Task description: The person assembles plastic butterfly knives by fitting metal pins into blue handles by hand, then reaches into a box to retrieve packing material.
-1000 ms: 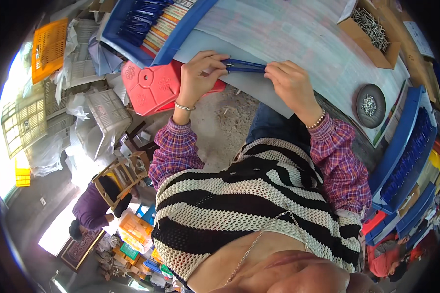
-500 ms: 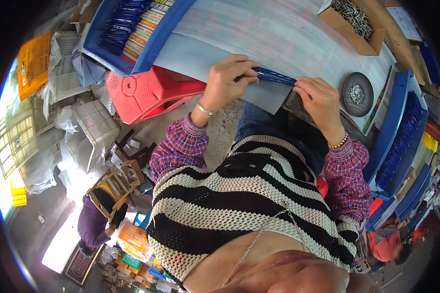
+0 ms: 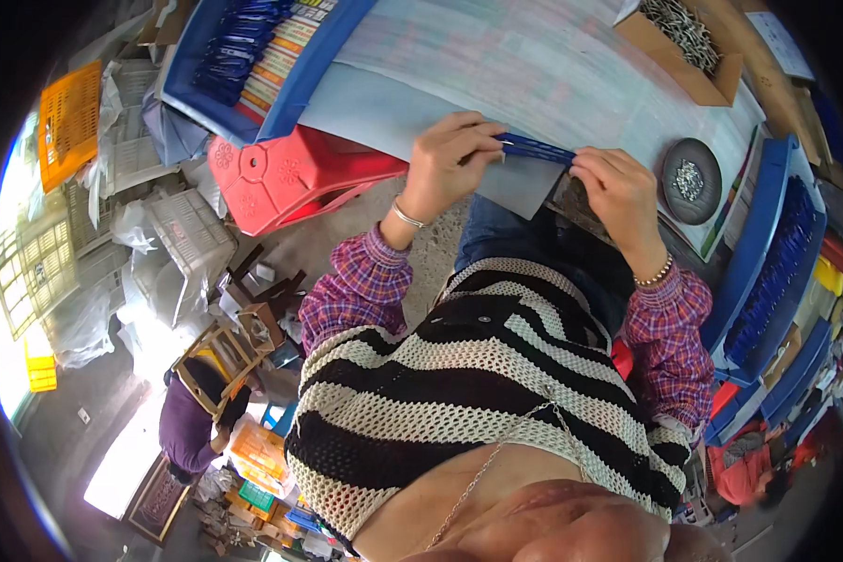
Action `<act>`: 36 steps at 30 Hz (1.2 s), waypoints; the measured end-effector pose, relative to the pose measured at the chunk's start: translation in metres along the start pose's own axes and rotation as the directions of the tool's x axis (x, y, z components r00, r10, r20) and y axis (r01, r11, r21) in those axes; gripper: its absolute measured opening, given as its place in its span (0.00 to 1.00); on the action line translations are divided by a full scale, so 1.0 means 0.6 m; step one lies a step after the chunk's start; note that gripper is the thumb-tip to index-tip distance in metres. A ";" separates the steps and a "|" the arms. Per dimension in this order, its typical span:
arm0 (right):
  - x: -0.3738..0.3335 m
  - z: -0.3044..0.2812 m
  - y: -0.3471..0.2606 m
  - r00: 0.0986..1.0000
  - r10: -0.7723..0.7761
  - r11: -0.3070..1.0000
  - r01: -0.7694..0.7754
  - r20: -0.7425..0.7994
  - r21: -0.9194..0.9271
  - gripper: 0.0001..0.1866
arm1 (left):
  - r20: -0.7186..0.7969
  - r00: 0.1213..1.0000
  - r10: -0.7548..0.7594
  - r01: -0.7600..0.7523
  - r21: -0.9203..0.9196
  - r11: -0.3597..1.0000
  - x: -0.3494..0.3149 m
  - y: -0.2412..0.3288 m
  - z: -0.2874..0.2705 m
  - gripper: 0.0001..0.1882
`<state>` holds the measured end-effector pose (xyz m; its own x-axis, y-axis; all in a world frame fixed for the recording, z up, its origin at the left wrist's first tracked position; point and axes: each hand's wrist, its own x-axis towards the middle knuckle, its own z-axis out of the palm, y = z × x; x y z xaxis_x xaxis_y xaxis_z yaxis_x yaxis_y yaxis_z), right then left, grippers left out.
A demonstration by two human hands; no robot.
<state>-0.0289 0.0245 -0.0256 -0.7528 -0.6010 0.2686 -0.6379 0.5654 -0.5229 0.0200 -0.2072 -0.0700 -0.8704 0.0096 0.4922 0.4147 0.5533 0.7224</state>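
Note:
Between my two hands, over the near edge of the worktable, stretches a slim dark-blue slotted piece [image 3: 538,149]; I cannot make out its exact kind. My left hand [image 3: 451,159] pinches its left end, and a small shiny bit shows at the fingertips. The right end sits between the thumb and fingers of my right hand [image 3: 616,192]. Similar blue pieces [image 3: 239,51] fill part of a blue tray [image 3: 295,84] at the far left, and many more [image 3: 770,272] lie in a second blue tray [image 3: 735,290] on the right.
To the right is a dark round dish [image 3: 676,192] of small silvery parts. A cardboard box [image 3: 670,61] of metal pieces stands behind it. A red plastic stool [image 3: 281,178] is under the left tray. Crates [image 3: 183,234] and another person [image 3: 192,421] are at the left.
Both hands and the blue piece appear slightly farther right, along with most of the view. The grip at both ends stays the same, and the piece has tilted slightly.

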 end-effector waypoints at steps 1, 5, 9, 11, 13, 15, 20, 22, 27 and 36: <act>-0.004 -0.006 0.002 1.000 0.008 1.000 -0.008 -0.003 -0.012 0.05 | 0.002 1.000 0.006 -0.006 -0.012 1.000 0.004 0.002 0.007 0.09; -0.003 -0.002 0.002 0.999 -0.010 1.000 0.011 -0.034 0.020 0.05 | 0.035 0.995 -0.089 0.091 -0.048 0.995 0.010 0.009 -0.003 0.09; 0.042 0.051 -0.017 0.988 -0.147 0.985 0.150 -0.042 0.090 0.07 | -0.017 0.987 -0.157 0.158 0.034 0.987 0.001 -0.018 -0.068 0.06; 0.063 0.071 -0.028 0.982 -0.188 0.979 0.187 0.008 0.082 0.07 | -0.042 0.975 -0.220 0.221 0.023 0.975 -0.010 -0.025 -0.091 0.07; 0.069 0.083 -0.030 0.984 -0.181 0.979 0.179 0.008 0.096 0.07 | -0.059 0.982 -0.177 0.182 0.088 0.979 -0.014 -0.034 -0.097 0.07; 0.056 0.070 -0.030 0.987 -0.162 0.981 0.159 0.016 0.107 0.06 | -0.086 0.973 -0.214 0.218 0.028 0.976 -0.020 -0.028 -0.078 0.07; 0.008 0.015 -0.005 1.000 -0.026 0.999 0.026 -0.017 0.046 0.05 | -0.045 0.997 -0.066 0.067 0.024 0.997 -0.005 -0.005 -0.005 0.09; -0.004 0.007 0.000 0.999 0.030 0.999 -0.029 -0.018 0.043 0.05 | -0.026 0.991 -0.130 0.130 -0.009 0.991 0.000 0.007 0.003 0.10; 0.011 0.015 -0.011 0.999 -0.013 0.999 0.015 -0.038 0.041 0.06 | 0.029 0.998 -0.061 0.061 0.000 0.998 0.011 -0.009 -0.028 0.09; 0.030 0.053 -0.029 0.996 -0.086 0.993 0.088 -0.021 0.079 0.06 | -0.004 0.978 -0.209 0.209 -0.001 0.978 -0.011 -0.026 -0.057 0.08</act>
<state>-0.0259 -0.0143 -0.0374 -0.6982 -0.6356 0.3295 -0.6866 0.4640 -0.5597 0.0283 -0.2445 -0.0675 -0.9368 -0.1096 0.3322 0.2237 0.5424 0.8098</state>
